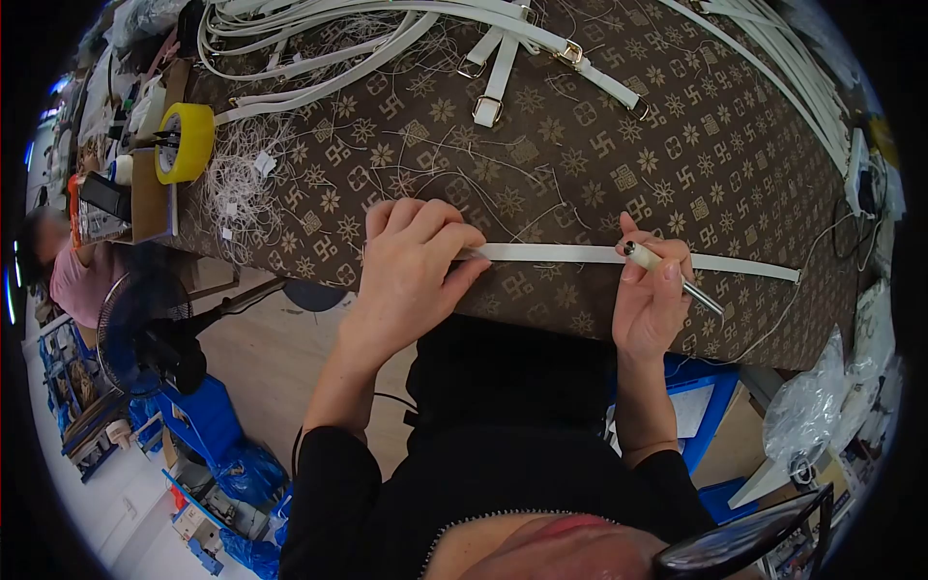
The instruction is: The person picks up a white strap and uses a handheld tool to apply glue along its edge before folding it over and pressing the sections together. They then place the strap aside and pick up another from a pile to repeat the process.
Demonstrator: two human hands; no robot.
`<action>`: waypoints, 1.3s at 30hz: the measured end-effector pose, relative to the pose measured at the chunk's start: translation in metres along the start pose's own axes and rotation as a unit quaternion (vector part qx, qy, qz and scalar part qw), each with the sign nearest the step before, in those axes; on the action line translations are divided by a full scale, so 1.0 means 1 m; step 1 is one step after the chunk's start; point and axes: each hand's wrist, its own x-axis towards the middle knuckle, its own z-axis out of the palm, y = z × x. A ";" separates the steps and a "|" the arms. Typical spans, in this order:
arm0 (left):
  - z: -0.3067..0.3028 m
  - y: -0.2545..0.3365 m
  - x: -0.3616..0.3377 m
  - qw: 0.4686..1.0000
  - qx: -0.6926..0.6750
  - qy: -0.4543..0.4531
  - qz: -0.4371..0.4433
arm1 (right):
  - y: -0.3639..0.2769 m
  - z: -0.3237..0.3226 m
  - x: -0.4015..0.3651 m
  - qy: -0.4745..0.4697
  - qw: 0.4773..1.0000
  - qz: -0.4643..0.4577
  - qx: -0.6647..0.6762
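A narrow white strap (pixel 551 253) lies along the near side of the patterned brown tablecloth (pixel 599 213). Over its left end is my left hand (pixel 411 271), thumb and fingers closed on the strap and hiding that end. My right hand (pixel 646 314) is at the strap's right half, gripping a pen-like tool (pixel 667 271) with a cream barrel and a shiny metal shaft pointing down to the right. Beyond my right hand the strap runs on to its free end. Loose thin threads (pixel 483 184) are scattered just behind the strap.
White straps with gold buckles (pixel 488 111) lie at the back, and more straps (pixel 773 77) hang along the right. A yellow tape roll (pixel 186 143) stands beside a heap of thread scraps (pixel 246 174). Left of me are a black fan (pixel 145 333) and a person in pink (pixel 87 285).
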 end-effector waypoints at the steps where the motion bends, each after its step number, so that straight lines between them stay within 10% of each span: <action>1: 0.000 0.001 0.000 1.000 -0.005 -0.004 -0.004 | 0.000 -0.001 0.000 -0.003 1.000 0.001 -0.004; 30: 0.022 0.002 -0.018 0.974 0.017 0.169 0.149 | -0.017 -0.005 -0.012 0.004 0.999 -0.031 -0.011; 34: 0.001 0.008 -0.017 0.991 -0.104 0.010 -0.087 | -0.018 -0.008 -0.013 0.006 0.996 -0.062 -0.057; 37: -0.012 0.001 -0.008 0.901 -0.332 -0.024 -0.278 | -0.029 -0.013 -0.014 0.038 0.995 -0.069 -0.060; 39: -0.018 -0.004 -0.002 0.903 -0.320 -0.030 -0.285 | -0.032 -0.020 -0.014 0.052 0.994 -0.074 -0.056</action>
